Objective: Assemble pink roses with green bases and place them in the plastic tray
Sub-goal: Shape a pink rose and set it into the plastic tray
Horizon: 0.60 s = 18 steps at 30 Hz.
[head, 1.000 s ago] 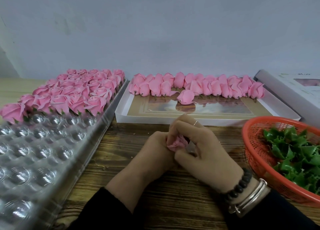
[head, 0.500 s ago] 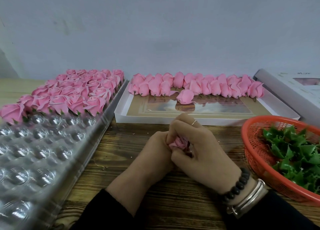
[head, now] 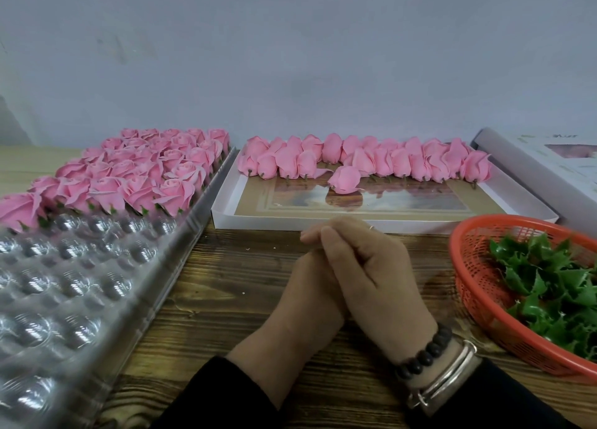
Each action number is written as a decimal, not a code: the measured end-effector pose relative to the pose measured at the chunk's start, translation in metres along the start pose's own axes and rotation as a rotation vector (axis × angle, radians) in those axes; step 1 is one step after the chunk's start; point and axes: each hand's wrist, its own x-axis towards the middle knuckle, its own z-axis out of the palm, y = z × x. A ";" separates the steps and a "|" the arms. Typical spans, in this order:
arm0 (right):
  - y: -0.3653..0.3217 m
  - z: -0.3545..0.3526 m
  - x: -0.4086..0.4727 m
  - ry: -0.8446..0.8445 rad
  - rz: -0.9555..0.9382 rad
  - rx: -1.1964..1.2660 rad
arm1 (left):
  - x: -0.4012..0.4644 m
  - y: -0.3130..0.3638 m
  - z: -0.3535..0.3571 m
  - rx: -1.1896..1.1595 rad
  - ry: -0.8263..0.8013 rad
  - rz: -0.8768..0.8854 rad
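Rose hidden; fingers [head: 326, 234] closed together.

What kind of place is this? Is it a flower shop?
Probably a craft worktable for making fake flowers, not a shop. A clear plastic tray is partly filled with finished pink roses, a white box holds plain rose heads, and an orange basket holds green bases.

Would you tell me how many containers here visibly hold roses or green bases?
3: plastic tray at left (finished roses), white box at centre (bare roses), orange basket at right (green bases). Another box far right may hide more.
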 end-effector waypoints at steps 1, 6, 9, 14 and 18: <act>0.000 0.000 0.000 -0.023 0.023 -0.030 | -0.001 0.001 0.000 -0.060 0.015 -0.014; -0.001 -0.005 0.001 -0.134 0.160 -0.054 | -0.003 0.003 0.000 -0.264 0.017 -0.057; 0.003 -0.008 0.002 -0.193 0.190 -0.052 | -0.003 0.002 -0.001 -0.257 0.080 -0.039; 0.010 -0.012 0.003 -0.297 0.167 -0.066 | -0.001 0.006 -0.005 -0.233 0.126 -0.023; 0.017 -0.017 0.003 -0.331 0.218 0.003 | -0.001 0.000 -0.007 -0.256 0.154 -0.013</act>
